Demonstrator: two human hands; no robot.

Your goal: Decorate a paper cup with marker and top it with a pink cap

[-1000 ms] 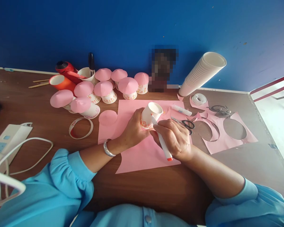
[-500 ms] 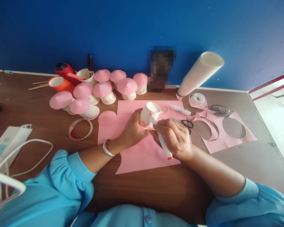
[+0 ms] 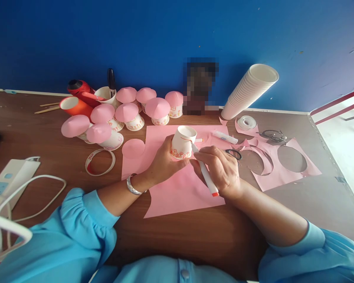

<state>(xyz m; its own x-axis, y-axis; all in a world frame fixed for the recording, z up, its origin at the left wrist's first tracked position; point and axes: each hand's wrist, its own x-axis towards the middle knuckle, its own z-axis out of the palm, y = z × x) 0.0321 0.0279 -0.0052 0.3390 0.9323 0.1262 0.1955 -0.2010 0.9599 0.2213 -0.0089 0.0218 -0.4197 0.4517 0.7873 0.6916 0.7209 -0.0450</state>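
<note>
My left hand [image 3: 167, 160] is wrapped round a white paper cup [image 3: 181, 144], held above a pink paper sheet [image 3: 177, 196]. Red flower drawings run round the cup's lower edge, and a reddish line crosses its upper part. In my right hand [image 3: 220, 169] is a white marker [image 3: 205, 175] with a red end cap, its tip at the cup's right side near the upper edge. Behind my right hand a pair of scissors [image 3: 235, 154] is partly hidden. A glue tube [image 3: 224, 136] lies on the sheet.
Several decorated cups with pink cone roofs [image 3: 157, 108] stand at the back left. A tall stack of paper cups [image 3: 249, 92] leans by the wall. Pink paper scraps [image 3: 286, 173] and a tape roll [image 3: 247, 122] lie right; a cut cup ring [image 3: 100, 162] and power strip [image 3: 11, 181] lie left.
The reddish line near the cup's upper edge has grown longer. The cup has shifted slightly left and turned, and the marker tip has moved to its right side.
</note>
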